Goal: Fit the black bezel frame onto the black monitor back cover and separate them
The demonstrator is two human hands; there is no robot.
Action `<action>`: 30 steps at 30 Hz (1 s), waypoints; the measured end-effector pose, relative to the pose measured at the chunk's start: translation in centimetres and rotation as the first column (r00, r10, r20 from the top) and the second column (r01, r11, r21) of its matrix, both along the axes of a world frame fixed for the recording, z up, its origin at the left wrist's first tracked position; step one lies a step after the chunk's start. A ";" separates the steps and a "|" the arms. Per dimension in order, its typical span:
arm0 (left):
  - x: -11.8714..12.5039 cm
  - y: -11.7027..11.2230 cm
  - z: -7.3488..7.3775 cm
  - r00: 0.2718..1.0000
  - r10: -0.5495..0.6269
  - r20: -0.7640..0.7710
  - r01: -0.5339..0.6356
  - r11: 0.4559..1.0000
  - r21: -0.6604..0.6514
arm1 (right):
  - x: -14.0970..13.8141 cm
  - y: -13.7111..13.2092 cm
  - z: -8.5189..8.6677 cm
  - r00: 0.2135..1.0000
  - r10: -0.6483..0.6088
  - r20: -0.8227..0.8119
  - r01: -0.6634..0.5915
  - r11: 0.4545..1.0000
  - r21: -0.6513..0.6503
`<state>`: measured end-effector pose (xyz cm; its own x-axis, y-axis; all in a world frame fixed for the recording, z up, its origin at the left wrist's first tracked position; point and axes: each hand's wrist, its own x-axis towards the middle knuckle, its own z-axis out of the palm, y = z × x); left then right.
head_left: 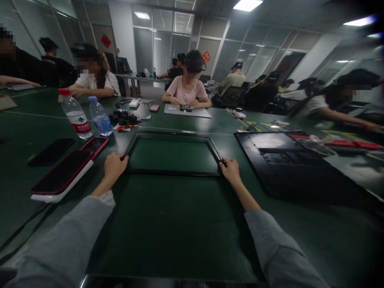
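Note:
A thin black screen bezel (174,173), an open rectangular frame, is held in front of me over the green tabletop. Its left side is gripped by my left hand (115,167), the fingers closed around the edge. On the opposite side my right hand (231,169) pinches the frame with thumb and fingers. Through the opening the green table surface shows. Whether the frame's far edge touches the table I cannot tell. To the right of my right hand lies a black laptop-like panel (258,160) with a lighter, shiny section.
Two water bottles, one red-capped (77,116) and one blue-capped (101,118), stand at left. Nearer lie a red-edged phone (63,172) on a white block and a dark phone (52,152). A person in pink (189,88) works across the green table (168,228).

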<state>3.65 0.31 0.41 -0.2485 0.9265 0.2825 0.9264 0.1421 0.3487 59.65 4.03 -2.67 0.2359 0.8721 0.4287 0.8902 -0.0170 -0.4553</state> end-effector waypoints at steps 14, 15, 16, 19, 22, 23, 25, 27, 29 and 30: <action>0.6 -0.4 0.7 1.000 0.020 -0.012 -0.020 1.000 0.018 | 0.0 -0.1 -0.2 1.000 -0.014 0.008 0.014 0.999 -0.034; 0.6 -0.5 0.8 1.000 0.019 -0.004 -0.019 1.000 0.016 | 0.0 -0.1 -0.2 1.000 -0.015 0.004 0.015 0.999 -0.028; 0.6 -0.5 0.9 1.000 0.018 0.003 -0.018 1.000 0.014 | 0.0 -0.1 -0.2 1.000 -0.013 0.000 0.013 1.000 -0.022; 0.7 -0.6 0.9 1.000 0.020 0.020 -0.020 1.000 0.014 | 0.0 0.0 -0.2 1.000 -0.002 -0.019 0.002 1.000 -0.006; 0.7 -0.6 0.8 0.999 0.031 0.018 -0.031 0.999 0.014 | 0.1 0.0 -0.1 0.999 0.029 -0.030 -0.028 1.000 0.010; 0.8 -0.6 0.8 0.999 0.037 0.016 -0.037 0.999 0.018 | 0.1 -0.1 0.0 0.999 0.038 -0.033 -0.038 0.999 0.014; 1.0 -0.7 1.0 0.999 0.040 0.019 -0.040 0.999 0.033 | 0.1 -0.2 0.0 0.998 0.050 -0.038 -0.049 0.999 0.019; 1.4 -0.8 1.3 0.999 0.005 0.037 -0.007 0.999 0.054 | 0.0 -0.5 0.1 0.998 0.055 -0.032 -0.054 0.998 0.017; 1.9 -1.1 1.7 0.994 -0.087 0.062 0.083 0.995 0.062 | 0.0 -0.8 0.3 0.998 0.063 -0.012 -0.063 0.998 0.005; 2.2 -1.2 2.0 0.986 -0.149 0.076 0.145 0.988 0.053 | 0.0 -0.9 0.4 0.998 0.068 -0.003 -0.068 0.998 -0.002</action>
<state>5.88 -0.93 2.42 -0.1342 0.9406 0.3118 0.9049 -0.0119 0.4254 59.62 3.11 -2.29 0.1776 0.8871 0.4260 0.8881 0.0421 -0.4578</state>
